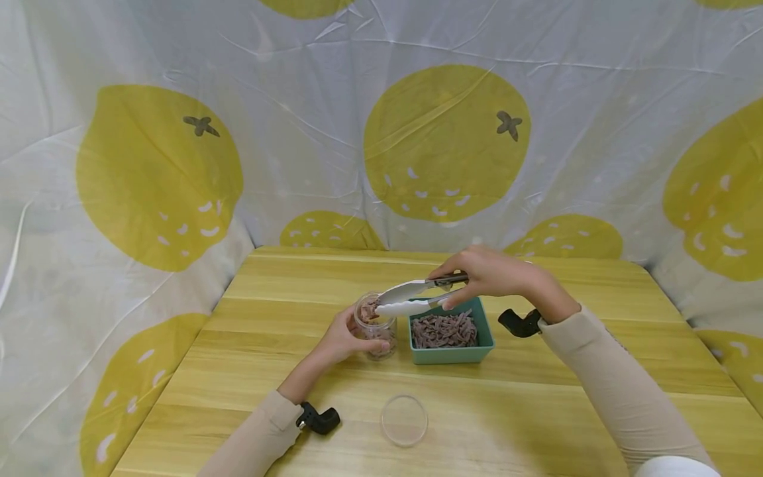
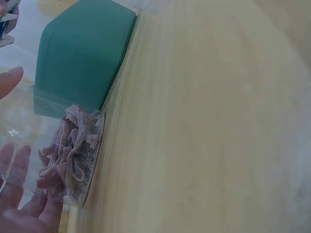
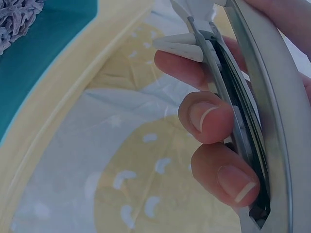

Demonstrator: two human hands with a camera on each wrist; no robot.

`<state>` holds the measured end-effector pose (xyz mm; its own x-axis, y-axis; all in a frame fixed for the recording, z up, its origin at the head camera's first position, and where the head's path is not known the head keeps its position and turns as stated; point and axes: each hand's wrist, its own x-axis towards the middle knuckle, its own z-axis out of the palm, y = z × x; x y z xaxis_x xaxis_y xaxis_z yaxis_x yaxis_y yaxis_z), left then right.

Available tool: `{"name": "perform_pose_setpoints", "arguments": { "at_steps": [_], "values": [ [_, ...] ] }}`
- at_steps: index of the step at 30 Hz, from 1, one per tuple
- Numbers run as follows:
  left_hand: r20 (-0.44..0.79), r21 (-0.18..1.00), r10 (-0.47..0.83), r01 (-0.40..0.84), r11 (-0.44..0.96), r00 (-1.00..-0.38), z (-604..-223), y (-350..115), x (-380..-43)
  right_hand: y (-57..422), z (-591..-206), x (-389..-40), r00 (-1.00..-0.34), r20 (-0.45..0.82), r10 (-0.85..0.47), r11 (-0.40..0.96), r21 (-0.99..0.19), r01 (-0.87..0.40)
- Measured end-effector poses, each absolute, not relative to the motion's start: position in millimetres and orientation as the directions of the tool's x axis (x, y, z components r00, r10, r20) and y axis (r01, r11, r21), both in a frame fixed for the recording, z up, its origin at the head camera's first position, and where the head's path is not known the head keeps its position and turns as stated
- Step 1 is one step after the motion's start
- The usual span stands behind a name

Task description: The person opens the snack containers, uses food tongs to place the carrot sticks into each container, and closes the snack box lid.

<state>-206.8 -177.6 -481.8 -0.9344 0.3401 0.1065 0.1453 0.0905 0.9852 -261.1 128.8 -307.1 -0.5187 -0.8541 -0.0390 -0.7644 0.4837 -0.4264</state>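
Observation:
My left hand (image 1: 346, 339) grips a clear jar (image 1: 381, 349) that stands on the table, fingers on its far-left side and thumb across its front. Brownish-purple meat strips (image 2: 68, 155) lie at the jar's bottom in the left wrist view. With my right hand (image 1: 490, 273) I hold metal tongs (image 1: 404, 290), whose white tips reach into the jar's mouth, where more strips show around them. Fingers curl round the tongs' arms (image 3: 272, 121) in the right wrist view. Just right of the jar, a green rectangular container (image 1: 450, 356) holds a heap of similar strips (image 1: 444, 330).
A clear round lid (image 1: 405, 421) lies on the wooden table (image 1: 507, 411), in front of the jar and container. Behind the table hangs a pale cloth (image 1: 316, 132) printed with yellow fruit. Black wrist cameras sit on both forearms.

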Motion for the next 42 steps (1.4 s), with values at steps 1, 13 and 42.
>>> {"name": "perform_pose_setpoints", "arguments": {
  "at_steps": [1,13,42],
  "values": [
    [0.109,0.983,0.340,0.152,0.100,-0.934,-482,-177,-207,128,-307,-261,-0.521,-0.040,-0.853,0.487,-0.422,-0.764],
    [0.138,0.980,0.351,0.179,0.088,-0.926,-482,-177,-207,131,-307,-259,-0.535,-0.027,-0.845,0.493,-0.430,-0.756],
    [0.144,0.981,0.374,0.181,0.064,-0.916,-485,-178,-210,192,-353,-273,-0.582,-0.121,-0.804,0.566,-0.457,-0.686]
  ]
}}
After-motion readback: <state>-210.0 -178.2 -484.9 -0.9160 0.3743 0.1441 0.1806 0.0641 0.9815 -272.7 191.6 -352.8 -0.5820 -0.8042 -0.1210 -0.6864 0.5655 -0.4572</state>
